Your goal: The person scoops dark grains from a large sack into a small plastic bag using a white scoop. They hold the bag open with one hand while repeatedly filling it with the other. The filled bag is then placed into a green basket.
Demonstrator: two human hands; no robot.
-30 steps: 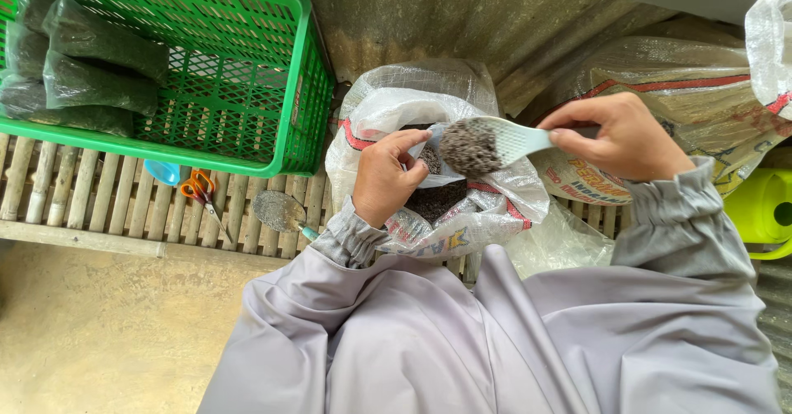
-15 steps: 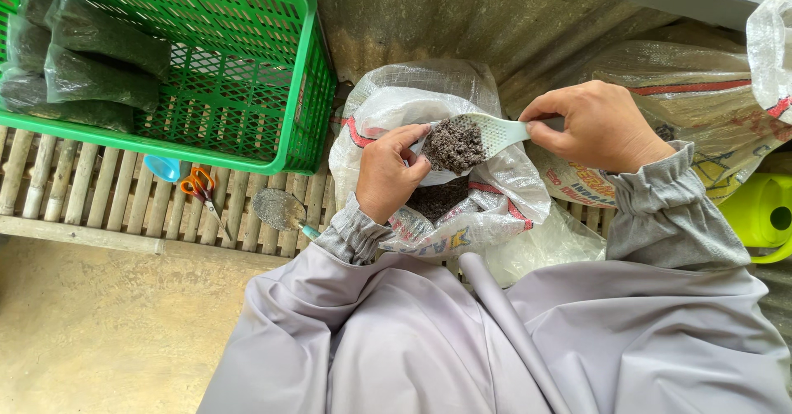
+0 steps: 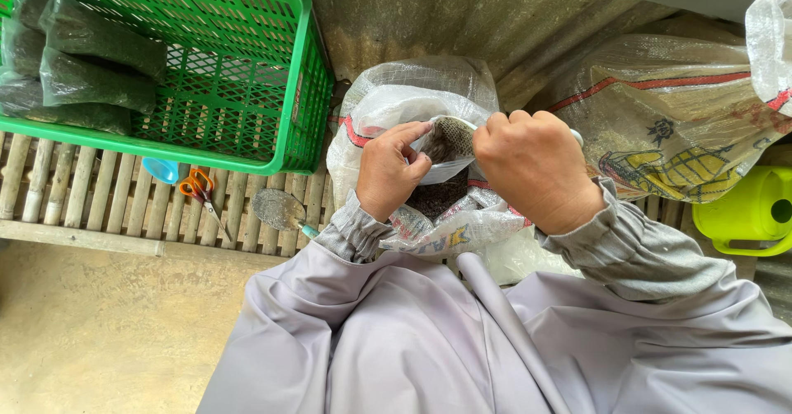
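My left hand (image 3: 389, 171) pinches the rim of a small clear plastic bag (image 3: 445, 143) that has dark soil in it. My right hand (image 3: 535, 171) is fisted around a pale scoop, of which only the handle end (image 3: 577, 137) shows. The scoop is tipped against the mouth of the small bag. Both hands hover over a large white woven sack (image 3: 412, 92) with more dark soil (image 3: 437, 198) inside. My grey sleeves and lap fill the lower part of the view.
A green plastic crate (image 3: 272, 84) at the upper left holds several filled dark bags (image 3: 91, 59). Orange scissors (image 3: 198, 187), a blue cup (image 3: 161, 169) and a small trowel (image 3: 279, 209) lie on the bamboo slats (image 3: 74, 191). At right are a printed sack (image 3: 660, 109) and a lime watering can (image 3: 747, 212).
My right hand has swung left and turned the scoop over onto the small bag. The heap of soil on the scoop is now out of sight behind my fist.
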